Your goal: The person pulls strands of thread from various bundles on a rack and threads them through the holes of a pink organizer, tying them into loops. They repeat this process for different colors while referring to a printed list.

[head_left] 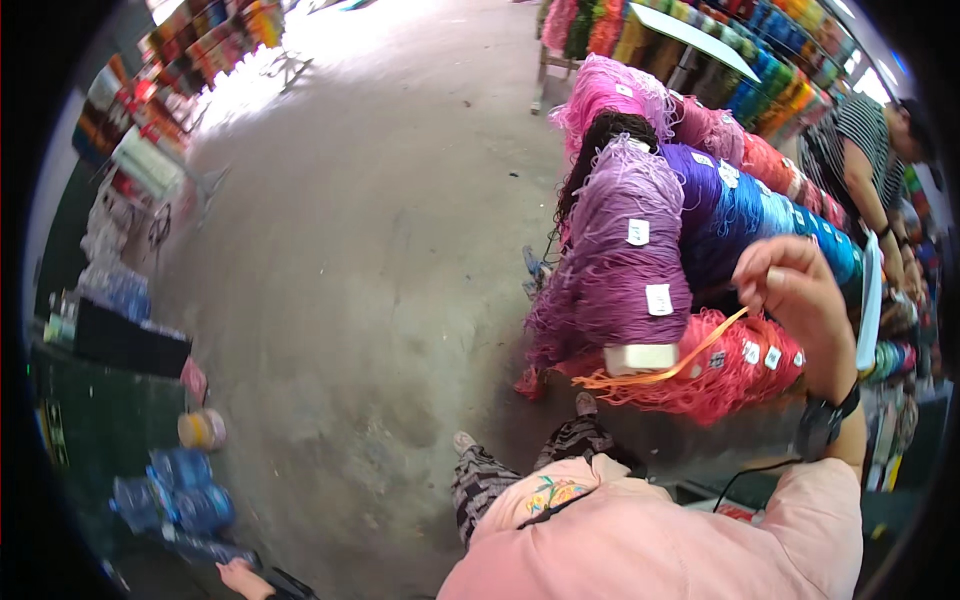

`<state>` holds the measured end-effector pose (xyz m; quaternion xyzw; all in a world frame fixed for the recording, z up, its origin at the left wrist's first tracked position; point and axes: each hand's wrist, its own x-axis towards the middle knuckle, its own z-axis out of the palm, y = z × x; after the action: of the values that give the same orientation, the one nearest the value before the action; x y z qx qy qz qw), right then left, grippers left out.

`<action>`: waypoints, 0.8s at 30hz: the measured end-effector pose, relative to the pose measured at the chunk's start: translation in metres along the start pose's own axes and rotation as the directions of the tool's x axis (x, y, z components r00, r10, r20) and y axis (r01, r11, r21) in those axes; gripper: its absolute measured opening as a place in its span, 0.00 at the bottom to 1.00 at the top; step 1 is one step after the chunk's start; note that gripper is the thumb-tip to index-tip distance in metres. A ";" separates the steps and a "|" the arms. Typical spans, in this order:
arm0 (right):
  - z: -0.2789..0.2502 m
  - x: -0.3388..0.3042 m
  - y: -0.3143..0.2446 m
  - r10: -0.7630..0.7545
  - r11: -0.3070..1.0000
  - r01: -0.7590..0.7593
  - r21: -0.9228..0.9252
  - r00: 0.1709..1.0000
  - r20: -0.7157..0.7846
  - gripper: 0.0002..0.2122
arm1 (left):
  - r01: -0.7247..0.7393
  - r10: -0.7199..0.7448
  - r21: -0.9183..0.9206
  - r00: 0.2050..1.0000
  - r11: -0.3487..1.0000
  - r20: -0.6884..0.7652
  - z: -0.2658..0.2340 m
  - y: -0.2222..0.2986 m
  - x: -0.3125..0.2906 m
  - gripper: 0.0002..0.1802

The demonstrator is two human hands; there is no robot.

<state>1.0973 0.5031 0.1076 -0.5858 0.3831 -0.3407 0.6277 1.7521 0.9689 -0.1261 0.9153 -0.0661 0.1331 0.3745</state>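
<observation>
My right hand, raised at the right, is closed with thumb and fingertips together on an orange yarn strand. The strand runs down to the left across the end of a white bar, in front of red yarn skeins. Just left of the hand hang mauve and purple skeins with small white tags. At the lower left edge my left hand shows only in part, next to a dark bar-like thing; its fingers are too small and blurred to make out.
Blue skeins and pink skeins fill the rack behind. A person in a striped shirt bends over the rack's far right. Large blue water bottles and a tape-like roll are at the lower left. More coloured yarn stands along both far sides.
</observation>
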 end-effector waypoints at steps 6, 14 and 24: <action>0.143 0.005 0.041 0.059 0.980 -0.019 -0.198 0.978 0.199 0.08 | 0.946 -0.017 -0.322 0.323 0.034 0.946 0.164 0.162 0.005 0.15; 0.193 0.096 0.123 -0.349 0.884 0.159 -0.439 0.849 -0.397 0.11 | 0.725 0.474 -0.082 -0.356 0.684 0.805 0.290 0.433 -0.170 0.09; 0.175 0.144 0.159 -0.341 0.940 0.070 -0.334 0.166 -0.925 0.11 | 0.439 0.443 -0.116 -0.786 0.891 0.432 0.309 0.563 -0.239 0.08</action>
<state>1.3166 0.4728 -0.0586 -0.3470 0.6428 -0.6717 0.1235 1.4593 0.3571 -0.0315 0.2484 -0.4042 -0.8479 0.2365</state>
